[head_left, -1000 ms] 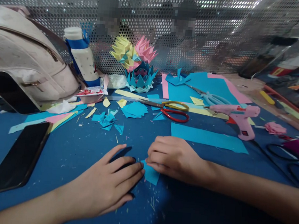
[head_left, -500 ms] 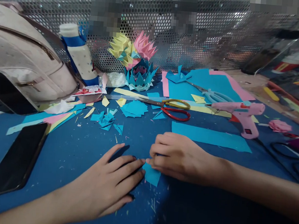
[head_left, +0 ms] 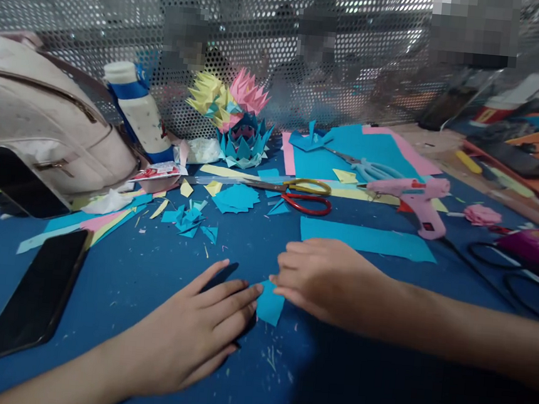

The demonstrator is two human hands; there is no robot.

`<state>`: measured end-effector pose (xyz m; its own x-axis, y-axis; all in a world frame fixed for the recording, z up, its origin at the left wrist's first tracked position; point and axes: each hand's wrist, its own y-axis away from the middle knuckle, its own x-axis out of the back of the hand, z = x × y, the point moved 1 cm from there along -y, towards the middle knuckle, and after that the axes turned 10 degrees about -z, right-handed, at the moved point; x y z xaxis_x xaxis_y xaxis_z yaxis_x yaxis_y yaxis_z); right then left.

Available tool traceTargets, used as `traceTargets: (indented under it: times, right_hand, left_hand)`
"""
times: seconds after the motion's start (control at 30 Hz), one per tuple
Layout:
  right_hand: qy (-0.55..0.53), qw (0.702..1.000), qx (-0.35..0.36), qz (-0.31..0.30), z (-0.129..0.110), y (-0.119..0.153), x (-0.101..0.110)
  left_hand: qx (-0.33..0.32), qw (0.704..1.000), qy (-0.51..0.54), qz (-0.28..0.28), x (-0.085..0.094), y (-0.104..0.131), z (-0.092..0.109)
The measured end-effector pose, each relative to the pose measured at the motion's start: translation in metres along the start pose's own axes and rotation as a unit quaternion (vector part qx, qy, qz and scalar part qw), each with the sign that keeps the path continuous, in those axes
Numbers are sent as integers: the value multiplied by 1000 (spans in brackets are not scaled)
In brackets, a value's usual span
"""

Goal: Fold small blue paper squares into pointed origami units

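Observation:
A small blue piece of paper (head_left: 270, 306) lies on the blue tabletop between my two hands. My left hand (head_left: 194, 330) rests flat with its fingers stretched out, its index and middle fingertips on the paper's left edge. My right hand (head_left: 326, 285) is curled, thumb and fingers pinched together at the paper's upper right corner. Its palm side is hidden from view. Just beyond my right hand lies a long blue paper strip (head_left: 365, 238). Folded blue paper pieces (head_left: 187, 220) and a stack of blue cut paper (head_left: 236, 199) sit farther back.
Scissors (head_left: 305, 196) and a pink glue gun (head_left: 414, 196) lie behind the hands. Paper flowers (head_left: 244, 140) stand by the perforated metal panel (head_left: 267, 13). A phone (head_left: 37, 295), bottle (head_left: 138, 112) and backpack (head_left: 46, 107) are on the left.
The view has shifted slightly. My right hand's fingers have drawn a little closer together and away from my left fingertips, at the blue paper's upper corner. My left hand stays flat.

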<state>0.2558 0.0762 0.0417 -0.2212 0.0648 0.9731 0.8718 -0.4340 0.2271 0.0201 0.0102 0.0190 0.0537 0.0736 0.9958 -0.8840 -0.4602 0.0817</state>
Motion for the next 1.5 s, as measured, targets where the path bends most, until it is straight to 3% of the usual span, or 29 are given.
traceTargets:
  times: [0.1,0.2,0.3,0.47,0.6,0.7,0.9,1.1,1.5]
  right_hand:
    - [-69,996,-60,7,6,-3,3]
    - [-132,983,-116,-47,7,-5,7]
    - [-188,971,-126,-84,6,-5,11]
    - [-269,959,-27,-84,19,-3,12]
    - [-357,923,102,-101,37,-4,9]
    - [-339,924,162,-67,43,-8,5]
    - [-341,919,190,-51,44,-15,-5]
    - [-323,932,164,-35,43,-16,-12]
    - [-294,950,98,-18,29,-14,-14]
  left_hand:
    - [-2,1000,-3,14,-1,1,3]
    - [4,1000,2,13,-3,2,4]
    - [7,1000,10,7,-4,2,5]
    - [7,1000,2,14,-4,-2,7]
    - [19,1000,-5,22,-5,-8,10]
    - [33,999,4,15,-4,-13,12]
    - [39,999,-20,13,-1,-22,16]
    - [49,997,-23,58,-5,-27,18]
    - [64,996,-1,67,-13,-25,16]
